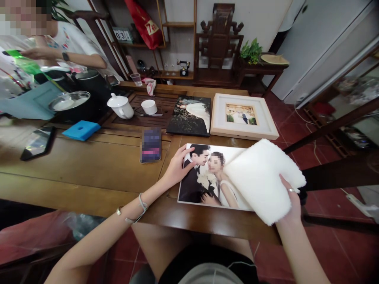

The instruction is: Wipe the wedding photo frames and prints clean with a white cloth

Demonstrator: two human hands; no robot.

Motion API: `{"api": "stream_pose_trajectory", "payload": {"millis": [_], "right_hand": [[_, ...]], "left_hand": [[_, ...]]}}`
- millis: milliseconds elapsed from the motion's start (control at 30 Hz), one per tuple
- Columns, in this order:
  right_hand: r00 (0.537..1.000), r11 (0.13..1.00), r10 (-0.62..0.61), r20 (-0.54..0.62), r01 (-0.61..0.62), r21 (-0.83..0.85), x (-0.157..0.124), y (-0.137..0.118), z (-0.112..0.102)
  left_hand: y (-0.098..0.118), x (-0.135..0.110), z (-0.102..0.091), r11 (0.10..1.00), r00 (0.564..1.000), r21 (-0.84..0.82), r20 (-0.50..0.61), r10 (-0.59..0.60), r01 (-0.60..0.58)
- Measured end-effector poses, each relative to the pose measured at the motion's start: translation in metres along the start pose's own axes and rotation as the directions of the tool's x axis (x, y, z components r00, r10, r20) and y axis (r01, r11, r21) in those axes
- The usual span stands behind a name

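A large wedding photo print (204, 177) lies flat near the front edge of the wooden table (97, 165). My left hand (177, 165) rests on the print's left edge with fingers spread flat, holding nothing. My right hand (291, 203) grips a folded white cloth (262, 179) that lies over the right part of the print; most of its fingers are hidden under the cloth.
Behind the print lie a dark canvas photo (189, 116) and a white framed photo (242, 116). A teapot (121, 105), a cup (149, 106), a blue sponge (81, 130), a phone (37, 142) and a small booklet (151, 145) sit to the left. Another person (44, 47) works at the far left.
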State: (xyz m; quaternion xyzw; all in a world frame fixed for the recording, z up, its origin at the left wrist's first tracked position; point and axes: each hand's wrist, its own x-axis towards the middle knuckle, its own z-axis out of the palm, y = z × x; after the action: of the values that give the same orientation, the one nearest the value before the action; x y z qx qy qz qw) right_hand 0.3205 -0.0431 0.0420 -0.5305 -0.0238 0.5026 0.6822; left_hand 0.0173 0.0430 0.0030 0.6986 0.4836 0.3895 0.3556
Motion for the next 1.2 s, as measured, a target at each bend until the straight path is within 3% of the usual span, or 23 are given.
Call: {"api": "stream_pose_trajectory", "payload": {"millis": [200,367,600,867,1000,1200], "right_hand": [[1.000,1.000,0.009,0.005,-0.009,-0.030,0.002,0.004,-0.003],[0.998,0.997,-0.015,0.054,0.019,-0.069,0.007,0.008,-0.006],[0.993,0.989,0.114,-0.023,-0.116,-0.095,0.004,0.008,-0.002],[0.989,0.987,0.120,-0.084,-0.127,-0.097,-0.001,0.011,0.006],[0.997,0.990,0.072,-0.022,-0.074,-0.121,0.002,0.013,0.003],[0.997,0.987,0.071,-0.010,-0.072,-0.143,0.006,0.014,-0.002]], "left_hand": [[0.012,0.002,0.001,0.965,0.982,0.200,-0.055,0.181,-0.167],[0.012,0.011,-0.003,0.933,0.963,0.239,0.050,0.265,-0.269],[0.006,0.007,-0.008,0.918,0.950,0.255,0.155,0.272,-0.305],[0.009,-0.005,-0.002,0.922,0.977,0.321,0.076,0.201,-0.215],[0.017,-0.015,-0.002,0.932,0.986,0.322,0.047,0.160,-0.167],[0.036,-0.047,-0.017,0.965,0.991,0.252,0.127,0.045,-0.076]]}}
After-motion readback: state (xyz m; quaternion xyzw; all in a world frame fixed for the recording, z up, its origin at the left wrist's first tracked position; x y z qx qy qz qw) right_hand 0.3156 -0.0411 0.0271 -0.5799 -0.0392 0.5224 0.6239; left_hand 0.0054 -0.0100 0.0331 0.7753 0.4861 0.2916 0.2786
